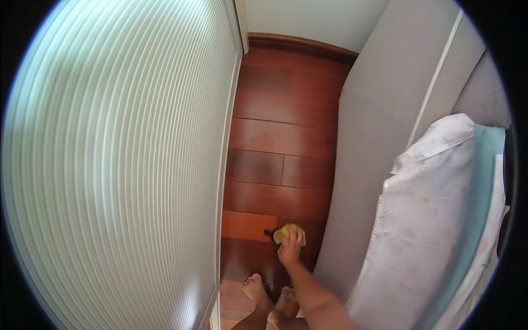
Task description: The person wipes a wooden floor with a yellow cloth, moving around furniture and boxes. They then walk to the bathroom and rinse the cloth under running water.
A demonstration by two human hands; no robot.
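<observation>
My right hand reaches down to the reddish-brown wooden floor, its fingers spread over a small yellow pad or folded cloth. A short black part sticks out on the left side of this yellow thing. The palm hides some of it, so its exact kind cannot be told. It appears to be on or just above the boards, a little ahead of my bare feet. My left hand is not in view.
A tall white ribbed door panel walls off the left. Along the right runs a grey upholstered bed side, with a pale patterned sheet and a blue-green fabric layer over it. A brown baseboard and pale wall end the narrow passage.
</observation>
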